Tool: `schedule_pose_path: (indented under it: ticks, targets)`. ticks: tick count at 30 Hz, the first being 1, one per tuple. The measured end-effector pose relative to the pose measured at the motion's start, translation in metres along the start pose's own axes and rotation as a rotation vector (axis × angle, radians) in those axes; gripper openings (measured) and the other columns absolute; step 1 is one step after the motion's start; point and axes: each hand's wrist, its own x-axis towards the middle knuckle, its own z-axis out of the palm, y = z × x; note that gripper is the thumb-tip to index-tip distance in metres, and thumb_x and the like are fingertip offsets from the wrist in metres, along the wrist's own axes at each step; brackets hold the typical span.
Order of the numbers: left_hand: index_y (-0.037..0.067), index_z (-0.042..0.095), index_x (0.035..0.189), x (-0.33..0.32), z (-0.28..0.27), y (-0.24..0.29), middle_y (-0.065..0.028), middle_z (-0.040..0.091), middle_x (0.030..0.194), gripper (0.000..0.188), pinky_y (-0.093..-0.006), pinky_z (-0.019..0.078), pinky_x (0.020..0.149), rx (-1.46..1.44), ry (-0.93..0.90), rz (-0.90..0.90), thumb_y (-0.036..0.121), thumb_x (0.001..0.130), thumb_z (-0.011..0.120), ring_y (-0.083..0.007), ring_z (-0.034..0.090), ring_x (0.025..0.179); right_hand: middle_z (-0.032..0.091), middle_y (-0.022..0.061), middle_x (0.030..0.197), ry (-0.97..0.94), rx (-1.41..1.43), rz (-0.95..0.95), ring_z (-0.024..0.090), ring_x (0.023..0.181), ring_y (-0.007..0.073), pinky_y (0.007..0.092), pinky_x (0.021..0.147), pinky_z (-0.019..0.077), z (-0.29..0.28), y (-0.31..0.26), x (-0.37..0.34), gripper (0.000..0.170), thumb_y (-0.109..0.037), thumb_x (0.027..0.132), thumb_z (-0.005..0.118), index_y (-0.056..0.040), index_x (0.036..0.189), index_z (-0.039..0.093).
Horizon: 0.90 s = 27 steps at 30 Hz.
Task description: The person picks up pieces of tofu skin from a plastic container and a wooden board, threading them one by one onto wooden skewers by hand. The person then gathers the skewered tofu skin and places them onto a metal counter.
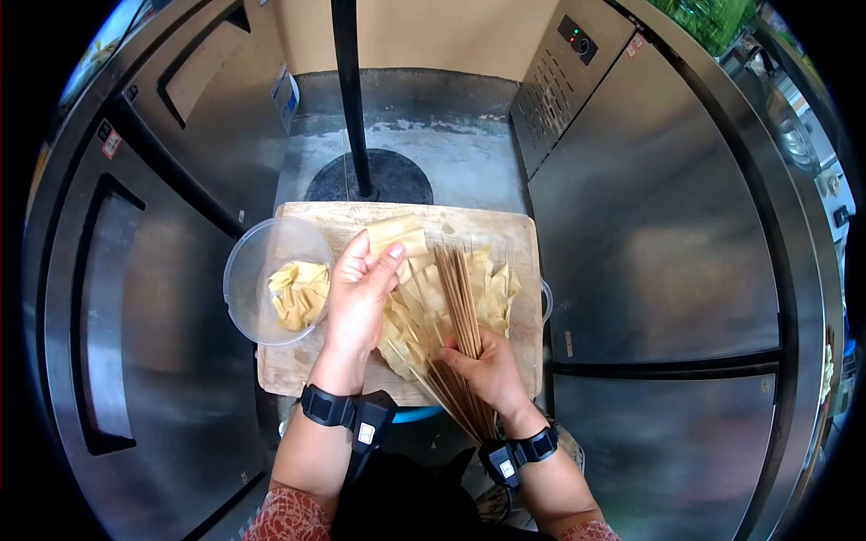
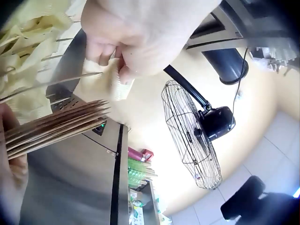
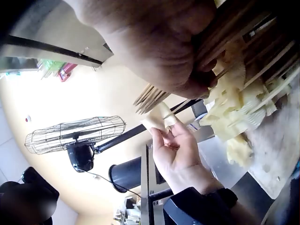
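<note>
My left hand point(image 1: 356, 293) pinches a folded, pale yellow tofu sheet point(image 1: 397, 234) between thumb and fingers above the board's far half. Thin bamboo skewers point(image 1: 458, 293) fill my right hand point(image 1: 489, 365), which grips them as a bundle with points facing away from me. One single skewer point(image 2: 51, 85) stands apart from the bundle, and its tip meets the folded sheet in the left wrist view. Under the hands lies a pile of rippled tofu sheets point(image 1: 401, 338) threaded on skewers. The right palm and lower skewers are partly hidden.
A wooden cutting board point(image 1: 298, 370) bears the pile. At its left is a clear plastic tub point(image 1: 242, 298) with loose tofu pieces point(image 1: 302, 293). Steel cabinets point(image 1: 649, 207) flank both sides. A black pole point(image 1: 350, 90) on a round base stands behind; the wrist views show a fan point(image 2: 192, 136).
</note>
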Motion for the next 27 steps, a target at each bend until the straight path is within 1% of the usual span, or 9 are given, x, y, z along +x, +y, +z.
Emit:
schedule_pose_path:
  ticks: [6, 9, 12, 15, 17, 19, 21, 24, 27]
  targets:
    - [0.002, 0.054, 0.114, -0.003, -0.004, -0.006, -0.0082, 0.064, 0.102, 0.024, -0.0249, 0.0514, 0.077, 0.044, -0.094, -0.075, 0.009, 0.090, 0.055, -0.0129, 0.063, 0.092, 0.054, -0.0053, 0.070, 0.028, -0.005, -0.035, 0.047, 0.062, 0.0023, 0.0181, 0.055, 0.0389, -0.001, 0.004, 0.001, 0.010, -0.004, 0.080, 0.068, -0.0036, 0.082, 0.059]
    - [0.002, 0.051, 0.116, -0.004, 0.003, -0.006, -0.0078, 0.065, 0.101, 0.028, -0.0236, 0.0511, 0.074, -0.058, 0.076, 0.035, 0.008, 0.089, 0.056, -0.0119, 0.062, 0.091, 0.054, -0.0053, 0.070, 0.024, -0.016, -0.033, 0.047, 0.063, 0.0024, 0.0182, 0.057, 0.0395, 0.000, 0.001, -0.001, 0.011, -0.003, 0.080, 0.068, -0.0041, 0.082, 0.058]
    - [0.003, 0.049, 0.120, 0.002, 0.003, -0.011, -0.0046, 0.066, 0.094, 0.032, -0.0173, 0.0456, 0.061, -0.010, 0.179, 0.215, 0.005, 0.089, 0.057, -0.0053, 0.060, 0.078, 0.054, -0.0050, 0.071, 0.002, -0.032, -0.028, 0.048, 0.064, 0.0025, 0.0184, 0.058, 0.0403, 0.000, -0.005, -0.003, 0.012, -0.003, 0.079, 0.069, -0.0044, 0.083, 0.057]
    - [0.003, 0.045, 0.126, -0.001, 0.005, -0.011, -0.0047, 0.066, 0.090, 0.040, -0.0160, 0.0441, 0.059, 0.051, 0.198, 0.185, 0.003, 0.088, 0.058, -0.0038, 0.059, 0.075, 0.055, -0.0044, 0.073, -0.004, -0.033, -0.033, 0.049, 0.066, 0.0028, 0.0187, 0.060, 0.0415, -0.001, -0.002, -0.004, 0.013, -0.003, 0.079, 0.069, -0.0043, 0.084, 0.057]
    - [0.003, 0.045, 0.127, -0.003, 0.001, -0.010, -0.0046, 0.066, 0.089, 0.042, -0.0149, 0.0427, 0.058, 0.148, 0.166, 0.143, 0.003, 0.087, 0.058, -0.0030, 0.058, 0.072, 0.056, -0.0040, 0.075, -0.009, -0.033, -0.037, 0.050, 0.068, 0.0032, 0.0189, 0.062, 0.0422, -0.003, 0.000, -0.004, 0.014, -0.004, 0.079, 0.069, -0.0041, 0.085, 0.057]
    - [0.003, 0.048, 0.125, -0.003, 0.000, -0.010, -0.0041, 0.066, 0.089, 0.040, -0.0147, 0.0419, 0.057, 0.165, 0.136, 0.098, 0.003, 0.087, 0.059, -0.0023, 0.057, 0.070, 0.057, -0.0036, 0.076, -0.019, -0.041, -0.042, 0.050, 0.069, 0.0035, 0.0190, 0.064, 0.0430, -0.004, 0.001, -0.003, 0.014, -0.004, 0.080, 0.069, -0.0038, 0.086, 0.057]
    - [0.003, 0.055, 0.119, -0.001, 0.000, -0.012, -0.0033, 0.066, 0.088, 0.034, -0.0156, 0.0418, 0.057, 0.101, 0.107, 0.047, 0.004, 0.086, 0.061, -0.0016, 0.056, 0.070, 0.057, -0.0034, 0.076, -0.017, -0.039, -0.043, 0.051, 0.070, 0.0038, 0.0192, 0.064, 0.0435, -0.004, -0.001, -0.004, 0.013, -0.004, 0.080, 0.069, -0.0035, 0.086, 0.057]
    - [0.004, 0.064, 0.105, -0.002, -0.001, -0.011, -0.0012, 0.066, 0.089, 0.021, -0.0167, 0.0413, 0.058, 0.198, 0.069, -0.015, 0.007, 0.085, 0.064, -0.0013, 0.055, 0.071, 0.058, -0.0033, 0.076, -0.013, -0.034, -0.036, 0.051, 0.070, 0.0041, 0.0194, 0.065, 0.0439, -0.004, -0.003, -0.005, 0.012, -0.004, 0.080, 0.068, -0.0034, 0.087, 0.058]
    - [0.005, 0.067, 0.099, 0.000, -0.005, -0.014, 0.0007, 0.067, 0.089, 0.016, -0.0171, 0.0411, 0.060, 0.146, 0.061, -0.085, 0.012, 0.084, 0.065, -0.0016, 0.055, 0.074, 0.058, -0.0034, 0.075, 0.002, -0.046, -0.040, 0.051, 0.070, 0.0042, 0.0196, 0.064, 0.0440, -0.003, -0.002, -0.005, 0.011, -0.004, 0.080, 0.068, -0.0035, 0.086, 0.058]
